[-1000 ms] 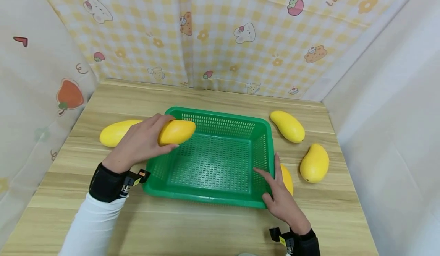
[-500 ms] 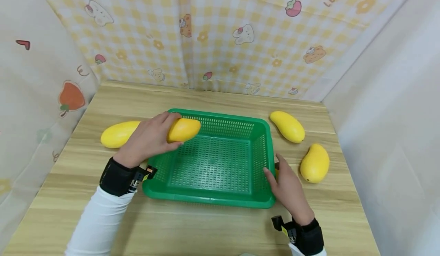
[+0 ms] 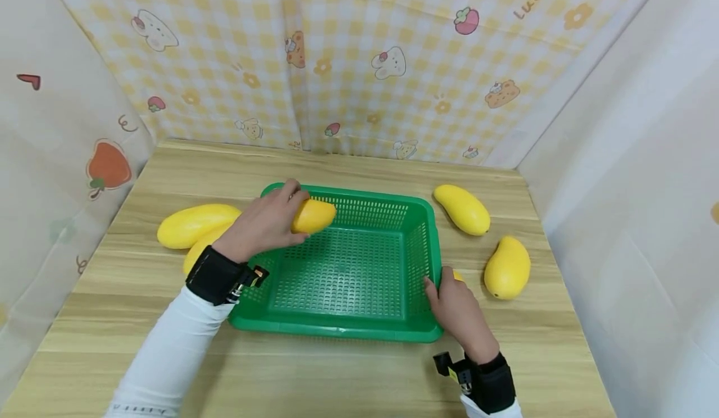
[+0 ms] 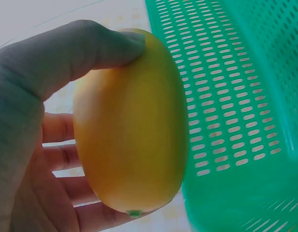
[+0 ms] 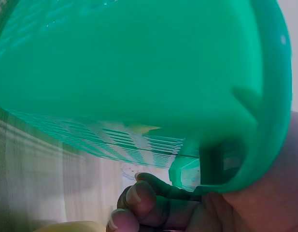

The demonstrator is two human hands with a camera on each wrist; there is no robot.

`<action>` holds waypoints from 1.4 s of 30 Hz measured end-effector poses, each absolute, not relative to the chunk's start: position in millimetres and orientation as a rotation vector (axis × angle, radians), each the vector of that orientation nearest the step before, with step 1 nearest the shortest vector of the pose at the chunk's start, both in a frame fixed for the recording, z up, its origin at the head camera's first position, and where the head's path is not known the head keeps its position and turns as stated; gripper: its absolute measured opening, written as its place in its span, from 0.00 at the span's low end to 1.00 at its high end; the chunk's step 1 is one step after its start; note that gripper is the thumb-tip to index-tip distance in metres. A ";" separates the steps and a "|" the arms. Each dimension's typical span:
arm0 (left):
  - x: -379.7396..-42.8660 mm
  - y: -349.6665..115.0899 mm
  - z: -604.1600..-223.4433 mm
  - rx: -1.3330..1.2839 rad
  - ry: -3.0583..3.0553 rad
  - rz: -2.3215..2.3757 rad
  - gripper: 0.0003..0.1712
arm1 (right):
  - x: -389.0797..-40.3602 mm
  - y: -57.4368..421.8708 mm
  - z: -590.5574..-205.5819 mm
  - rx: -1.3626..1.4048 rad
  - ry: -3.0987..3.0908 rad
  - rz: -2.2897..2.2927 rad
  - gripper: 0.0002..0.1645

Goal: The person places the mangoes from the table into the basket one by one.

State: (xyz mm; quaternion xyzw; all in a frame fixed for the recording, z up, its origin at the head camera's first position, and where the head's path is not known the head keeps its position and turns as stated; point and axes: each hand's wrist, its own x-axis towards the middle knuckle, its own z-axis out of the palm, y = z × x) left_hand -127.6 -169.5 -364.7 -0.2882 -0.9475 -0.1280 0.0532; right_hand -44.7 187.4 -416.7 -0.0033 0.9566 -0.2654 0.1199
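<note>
In the head view my left hand holds a yellow mango over the left part of a green plastic basket. Thumb on one side and fingers on the other wrap this mango in the left wrist view, with the perforated basket wall beside it. At the basket's right side, my right hand grips the rim; its fingers curl around the outside below the edge in the right wrist view. The basket floor shows no fruit on it. A sliver of another mango shows just past the right hand.
Two mangoes lie left of the basket: one in plain view, the other partly behind the left hand. To the right lie a slim mango and a rounder one. A checked curtain borders the wooden table behind.
My left hand has carried its mango rightward, farther over the basket, uncovering a second mango at left. The right hand has gone from spread fingers at the basket's side to gripping its rim.
</note>
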 end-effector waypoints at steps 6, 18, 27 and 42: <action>-136.5 -157.1 -376.7 -0.943 -2.852 -0.042 0.39 | -44.3 188.1 -421.7 -0.009 2.786 -0.866 0.20; -155.3 -136.7 -416.1 -1.074 -2.894 0.191 0.38 | -43.8 187.9 -424.8 -0.017 2.778 -0.873 0.19; -156.3 -132.3 -434.4 -1.072 -2.858 0.201 0.34 | -43.9 187.1 -423.5 -0.007 2.772 -0.875 0.19; -152.7 -131.4 -443.6 -1.091 -2.753 0.136 0.32 | -42.0 185.1 -426.8 -0.004 2.806 -0.849 0.17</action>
